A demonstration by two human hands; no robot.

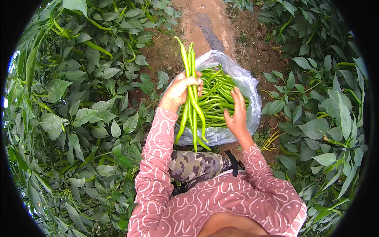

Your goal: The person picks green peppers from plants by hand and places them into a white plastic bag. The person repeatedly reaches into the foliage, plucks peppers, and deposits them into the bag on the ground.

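In my left hand [179, 90] is a small bunch of long green chili peppers [195, 103], gripped near the middle so both ends stick out. The bunch hangs over the left side of a clear plastic bag [250, 86]. Many more green chili peppers [217, 89] fill the bag, most lying crosswise. Over the right part of this pile is my right hand [238, 115], its thumb and fingers apart and nothing held in them. Whether its fingertips touch the peppers I cannot tell.
Leafy pepper plants [97, 115] with hanging green peppers crowd the left side. More pepper plants [322, 127] line the right. A dirt path [189, 17] runs ahead between the rows. Several yellowish peppers [270, 142] lie on the soil right of the bag.
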